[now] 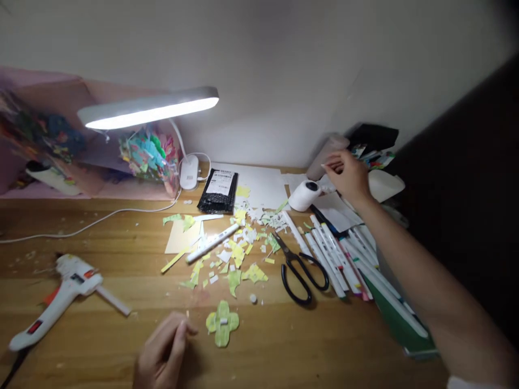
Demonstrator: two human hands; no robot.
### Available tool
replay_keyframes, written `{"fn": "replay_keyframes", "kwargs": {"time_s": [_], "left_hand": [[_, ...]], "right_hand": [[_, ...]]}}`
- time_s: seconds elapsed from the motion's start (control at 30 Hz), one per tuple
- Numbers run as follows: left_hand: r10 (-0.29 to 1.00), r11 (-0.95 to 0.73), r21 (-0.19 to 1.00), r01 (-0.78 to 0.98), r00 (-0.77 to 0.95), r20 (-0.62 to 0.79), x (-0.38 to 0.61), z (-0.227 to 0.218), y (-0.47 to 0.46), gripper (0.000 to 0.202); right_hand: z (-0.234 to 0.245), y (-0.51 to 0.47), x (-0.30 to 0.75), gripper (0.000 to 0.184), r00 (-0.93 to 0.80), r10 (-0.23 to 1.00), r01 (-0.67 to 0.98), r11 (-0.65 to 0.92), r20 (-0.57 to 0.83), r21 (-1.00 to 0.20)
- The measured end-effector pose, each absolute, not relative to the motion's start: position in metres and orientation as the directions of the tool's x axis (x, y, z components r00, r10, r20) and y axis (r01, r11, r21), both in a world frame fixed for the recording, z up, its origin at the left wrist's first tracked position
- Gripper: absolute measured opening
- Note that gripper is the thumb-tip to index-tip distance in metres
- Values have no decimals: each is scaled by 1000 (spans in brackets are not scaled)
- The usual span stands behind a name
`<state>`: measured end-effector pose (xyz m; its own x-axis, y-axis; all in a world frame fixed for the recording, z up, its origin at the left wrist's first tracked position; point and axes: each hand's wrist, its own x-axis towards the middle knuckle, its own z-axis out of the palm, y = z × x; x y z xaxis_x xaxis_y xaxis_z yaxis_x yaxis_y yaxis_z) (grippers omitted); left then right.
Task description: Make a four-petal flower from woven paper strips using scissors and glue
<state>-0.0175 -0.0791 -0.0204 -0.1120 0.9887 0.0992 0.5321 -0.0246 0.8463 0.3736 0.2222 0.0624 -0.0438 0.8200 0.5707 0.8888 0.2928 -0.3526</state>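
My left hand (164,351) rests at the table's front edge with its fingers curled and thumb folded in; I see nothing held. Just right of it lies a green paper flower (223,337) with rounded petals and a small white piece at its middle. My right hand (344,174) is reached out to the back right, fingertips pinched together. A tiny pale bit shows at the fingertips, too small to name. Below that hand stands a white thread spool (300,198), and behind it leans a pale cylinder (324,154). Black-handled scissors (298,265) lie partly spread on the table.
A white glue gun (67,297) lies at left. Green and yellow paper scraps (239,248) cover the middle near a marker (213,243) and a black package (219,190). Several markers (334,254) lie at right. A lit lamp (152,108) hangs above, beside a pink shelf (121,189).
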Motion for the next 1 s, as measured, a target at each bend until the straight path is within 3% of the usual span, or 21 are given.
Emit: {"fn": "replay_keyframes", "kwargs": {"time_s": [0.13, 0.27, 0.5, 0.63, 0.77, 0.9, 1.0], "left_hand": [[971, -215, 746, 630, 218, 96, 3, -13, -68, 14], [907, -378, 615, 692, 411, 96, 38, -7, -40, 25], [907, -317, 733, 602, 418, 49, 58, -12, -12, 14], [930, -194, 872, 450, 368, 17, 49, -14, -7, 14], [936, 31, 972, 233, 333, -110, 40, -12, -3, 31], [899, 241, 969, 47, 365, -241, 39, -6, -7, 41], [823, 482, 853, -199, 436, -363, 45, -4, -12, 34]], "right_hand": [[69, 139, 342, 15, -59, 769, 803, 415, 637, -427], [52, 67, 302, 9, -110, 786, 716, 487, 608, -500], [24, 22, 262, 6, -91, 910, 413, 404, 405, -816], [15, 18, 253, 4, -64, 950, 212, 311, 305, -926], [4, 12, 245, 7, -199, 953, 62, 246, 229, -967], [-2, 3, 244, 11, -341, 923, -73, 165, 180, -984], [-1, -1, 244, 6, -400, 905, -161, 86, 145, -983]]}}
